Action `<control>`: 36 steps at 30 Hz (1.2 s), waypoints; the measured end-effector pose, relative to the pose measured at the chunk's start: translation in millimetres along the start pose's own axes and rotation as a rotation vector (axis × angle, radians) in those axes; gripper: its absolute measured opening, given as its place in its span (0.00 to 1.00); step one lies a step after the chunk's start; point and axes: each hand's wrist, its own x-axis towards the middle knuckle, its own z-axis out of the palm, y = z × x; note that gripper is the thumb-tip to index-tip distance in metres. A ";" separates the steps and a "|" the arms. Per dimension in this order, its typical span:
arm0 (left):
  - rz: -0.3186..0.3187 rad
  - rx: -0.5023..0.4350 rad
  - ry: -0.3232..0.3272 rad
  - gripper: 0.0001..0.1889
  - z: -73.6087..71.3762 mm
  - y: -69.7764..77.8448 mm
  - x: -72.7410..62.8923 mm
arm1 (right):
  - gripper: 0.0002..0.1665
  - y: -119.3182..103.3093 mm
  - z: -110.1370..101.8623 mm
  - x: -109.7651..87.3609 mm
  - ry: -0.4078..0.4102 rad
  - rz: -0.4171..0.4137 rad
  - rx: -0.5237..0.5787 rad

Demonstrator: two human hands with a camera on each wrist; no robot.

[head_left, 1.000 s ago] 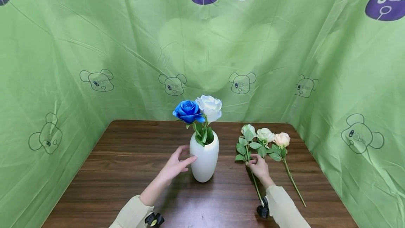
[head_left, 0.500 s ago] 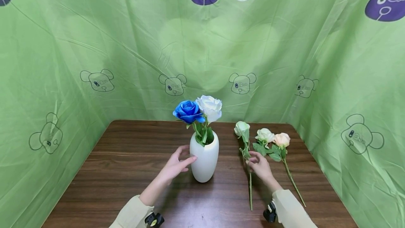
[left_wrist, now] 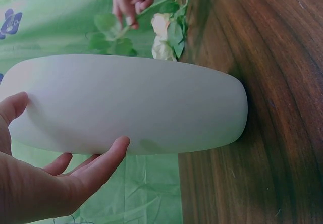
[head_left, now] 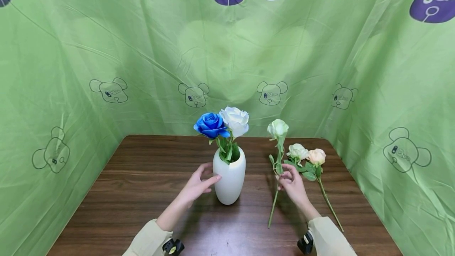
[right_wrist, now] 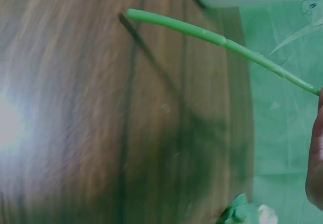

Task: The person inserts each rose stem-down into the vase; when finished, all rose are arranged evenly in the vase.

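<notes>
The left hand [head_left: 198, 183] is spread wide, fingertips against the side of the white vase [head_left: 228, 183], which stands upright on the bench [head_left: 153, 161] just as it did a second ago, with the blue flower [head_left: 212, 125] and the white flower [head_left: 235, 121] in it. Next comes the pale green flower [head_left: 278, 128], its stem pinched in the right hand [head_left: 292, 183]. It lay flat a second ago; now it is tipped up, bloom high, so picking it up looks nearly done, though it is apart from the vase. Whether its stem end clears the bench is unclear. Farther right lie the cream flower [head_left: 298, 152] and peach flower [head_left: 316, 156].
</notes>
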 end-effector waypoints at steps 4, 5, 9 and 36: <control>-0.001 0.002 -0.001 0.31 -0.1 0.1 -0.2 | 0.26 -30.1 13.1 2.1 0.070 -0.004 0.005; -0.001 0.003 -0.001 0.31 -0.1 0.0 -0.2 | 0.26 -35.5 15.5 3.2 0.083 -0.006 0.017; 0.001 0.006 -0.002 0.31 -0.3 -0.4 0.0 | 0.26 -53.9 23.1 7.6 0.125 -0.033 0.073; 0.006 0.000 0.009 0.31 0.5 1.0 0.3 | 0.20 -159.2 65.6 52.0 0.288 -0.276 0.619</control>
